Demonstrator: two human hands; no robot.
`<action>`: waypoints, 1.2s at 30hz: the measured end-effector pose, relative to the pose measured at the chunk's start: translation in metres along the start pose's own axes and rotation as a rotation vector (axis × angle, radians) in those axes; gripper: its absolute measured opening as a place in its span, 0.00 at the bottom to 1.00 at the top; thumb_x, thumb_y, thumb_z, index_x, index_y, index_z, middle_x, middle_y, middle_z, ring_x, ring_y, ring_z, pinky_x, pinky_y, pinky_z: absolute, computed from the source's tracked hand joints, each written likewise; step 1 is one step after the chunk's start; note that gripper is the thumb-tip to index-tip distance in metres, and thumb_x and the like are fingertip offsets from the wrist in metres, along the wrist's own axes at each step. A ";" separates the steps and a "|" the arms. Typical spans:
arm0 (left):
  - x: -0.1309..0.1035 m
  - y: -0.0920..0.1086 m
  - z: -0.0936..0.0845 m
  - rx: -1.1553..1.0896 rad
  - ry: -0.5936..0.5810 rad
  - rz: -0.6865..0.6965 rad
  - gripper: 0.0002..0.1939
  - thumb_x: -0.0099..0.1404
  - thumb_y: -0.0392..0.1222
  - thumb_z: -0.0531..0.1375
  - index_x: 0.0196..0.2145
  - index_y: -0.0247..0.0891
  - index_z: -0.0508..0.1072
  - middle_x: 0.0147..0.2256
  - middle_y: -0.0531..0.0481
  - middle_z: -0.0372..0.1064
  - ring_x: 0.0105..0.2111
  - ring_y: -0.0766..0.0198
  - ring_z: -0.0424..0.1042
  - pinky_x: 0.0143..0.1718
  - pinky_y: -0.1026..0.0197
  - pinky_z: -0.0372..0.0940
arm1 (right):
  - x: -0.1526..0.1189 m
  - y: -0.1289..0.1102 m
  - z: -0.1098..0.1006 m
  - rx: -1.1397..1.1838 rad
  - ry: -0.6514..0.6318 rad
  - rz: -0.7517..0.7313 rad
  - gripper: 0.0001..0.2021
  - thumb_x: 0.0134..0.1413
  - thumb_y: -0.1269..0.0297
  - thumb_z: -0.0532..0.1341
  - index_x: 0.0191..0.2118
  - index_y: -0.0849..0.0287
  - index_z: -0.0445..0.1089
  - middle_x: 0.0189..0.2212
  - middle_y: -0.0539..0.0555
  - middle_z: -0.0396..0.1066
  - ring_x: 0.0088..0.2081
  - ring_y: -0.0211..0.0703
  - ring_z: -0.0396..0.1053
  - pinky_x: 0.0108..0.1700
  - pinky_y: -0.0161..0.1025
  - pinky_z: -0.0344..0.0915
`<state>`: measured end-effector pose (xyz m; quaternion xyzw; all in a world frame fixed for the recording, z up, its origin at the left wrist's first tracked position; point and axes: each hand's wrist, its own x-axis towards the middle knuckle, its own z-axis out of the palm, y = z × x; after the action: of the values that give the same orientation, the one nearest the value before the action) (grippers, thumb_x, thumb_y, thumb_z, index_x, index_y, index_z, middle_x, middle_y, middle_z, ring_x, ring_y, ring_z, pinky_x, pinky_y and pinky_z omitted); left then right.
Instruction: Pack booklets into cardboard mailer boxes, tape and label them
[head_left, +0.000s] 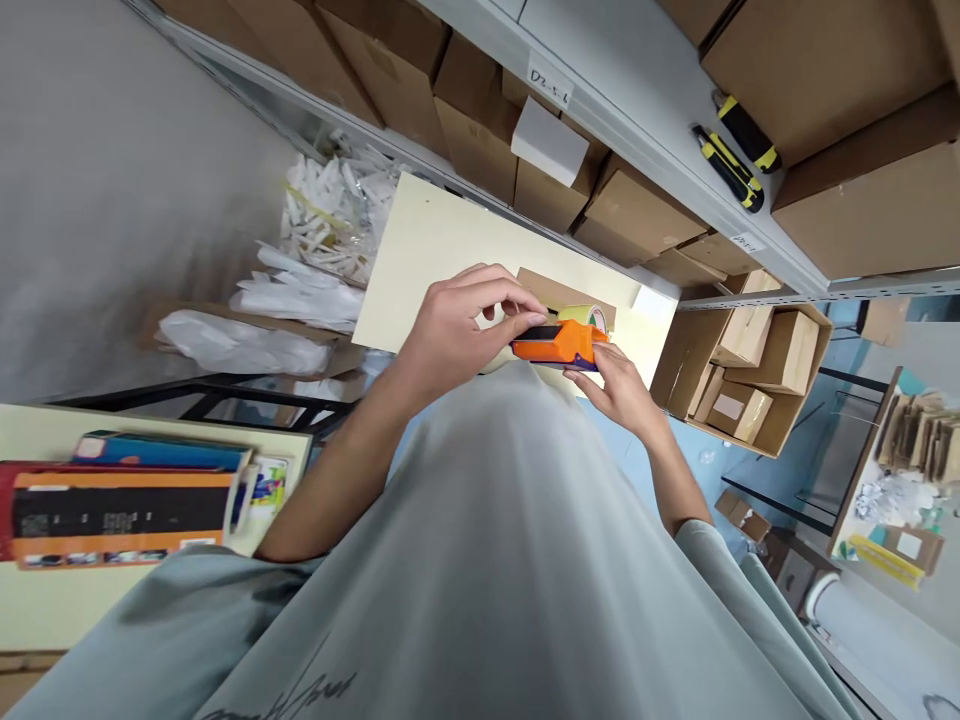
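Observation:
An orange tape dispenser [551, 346] with a dark strip along its top is held over the near edge of a pale yellow table [442, 235]. My left hand [469, 320] pinches at the dispenser's left end with thumb and forefinger. At the opposite end, the fingers of my right hand [619, 385] are closed on the dispenser's side. A roll of yellowish tape [592, 318] shows just behind the orange body; whether it is seated in it I cannot tell. Behind that, a flat brown cardboard piece [544, 287] lies on the table.
A shelf [645, 130] with cardboard boxes runs above the table, bearing two utility knives [727, 165]. To the right stands an open carton [694, 365] holding smaller boxes. White plastic bags [247, 345] are heaped at left, above a side table with box files [124, 515].

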<state>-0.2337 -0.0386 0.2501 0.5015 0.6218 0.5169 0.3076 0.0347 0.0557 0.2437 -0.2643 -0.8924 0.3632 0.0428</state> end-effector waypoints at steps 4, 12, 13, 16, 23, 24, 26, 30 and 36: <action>-0.024 -0.024 0.018 -0.039 0.088 -0.103 0.08 0.74 0.47 0.71 0.38 0.45 0.88 0.39 0.48 0.84 0.39 0.59 0.79 0.41 0.58 0.75 | -0.014 -0.002 -0.013 -0.038 -0.221 0.107 0.26 0.82 0.36 0.54 0.43 0.53 0.74 0.37 0.58 0.80 0.41 0.56 0.78 0.48 0.49 0.75; -0.042 -0.075 0.050 -0.228 0.282 -0.523 0.04 0.67 0.43 0.72 0.36 0.41 0.86 0.38 0.49 0.85 0.41 0.57 0.83 0.46 0.58 0.81 | 0.005 0.022 -0.060 0.031 -0.564 0.357 0.30 0.75 0.30 0.59 0.45 0.55 0.77 0.33 0.56 0.81 0.33 0.51 0.77 0.39 0.42 0.68; -0.039 -0.081 0.048 -0.238 0.320 -0.546 0.05 0.67 0.43 0.72 0.37 0.40 0.86 0.38 0.49 0.85 0.41 0.57 0.83 0.45 0.58 0.81 | 0.012 0.026 -0.065 0.063 -0.595 0.385 0.30 0.73 0.29 0.61 0.45 0.55 0.78 0.34 0.56 0.83 0.35 0.51 0.78 0.40 0.42 0.69; -0.030 -0.105 0.032 -0.278 0.428 -0.584 0.07 0.66 0.44 0.73 0.38 0.39 0.86 0.38 0.49 0.84 0.39 0.59 0.83 0.43 0.58 0.84 | 0.032 0.035 -0.081 0.190 -0.686 0.457 0.30 0.69 0.30 0.66 0.46 0.56 0.80 0.39 0.58 0.86 0.40 0.53 0.81 0.43 0.43 0.73; -0.019 -0.154 0.017 -0.414 0.397 -0.685 0.12 0.60 0.46 0.79 0.35 0.38 0.84 0.33 0.50 0.80 0.36 0.60 0.83 0.39 0.59 0.86 | 0.071 0.066 -0.084 0.276 -0.728 0.558 0.22 0.62 0.40 0.73 0.40 0.57 0.79 0.35 0.56 0.84 0.35 0.46 0.79 0.41 0.42 0.74; -0.018 -0.158 0.018 -0.424 0.412 -0.695 0.12 0.60 0.46 0.79 0.35 0.38 0.84 0.33 0.50 0.80 0.36 0.61 0.83 0.39 0.59 0.86 | 0.077 0.073 -0.079 0.277 -0.704 0.577 0.20 0.61 0.44 0.74 0.40 0.57 0.79 0.34 0.55 0.84 0.34 0.45 0.78 0.40 0.41 0.74; -0.014 -0.163 0.020 -0.434 0.436 -0.720 0.11 0.61 0.45 0.79 0.35 0.38 0.84 0.32 0.50 0.79 0.36 0.61 0.83 0.39 0.60 0.85 | 0.087 0.085 -0.066 0.271 -0.648 0.617 0.16 0.60 0.49 0.73 0.38 0.58 0.78 0.32 0.54 0.83 0.33 0.45 0.77 0.38 0.41 0.74; -0.008 -0.177 0.023 -0.423 0.463 -0.774 0.09 0.61 0.41 0.78 0.35 0.38 0.84 0.32 0.50 0.80 0.36 0.61 0.82 0.39 0.61 0.85 | 0.099 0.102 -0.040 0.187 -0.560 0.657 0.10 0.58 0.56 0.69 0.34 0.57 0.75 0.29 0.51 0.78 0.33 0.44 0.74 0.37 0.38 0.70; -0.003 -0.205 0.029 -0.426 0.433 -0.842 0.06 0.62 0.36 0.75 0.36 0.34 0.85 0.36 0.46 0.81 0.39 0.59 0.81 0.37 0.61 0.83 | 0.103 0.112 -0.019 0.053 -0.500 0.650 0.12 0.54 0.53 0.64 0.28 0.55 0.67 0.26 0.48 0.67 0.31 0.39 0.63 0.35 0.38 0.58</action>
<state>-0.2692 -0.0242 0.0462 0.0157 0.7001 0.5553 0.4486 0.0010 0.1863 0.1707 -0.4350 -0.7357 0.4335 -0.2855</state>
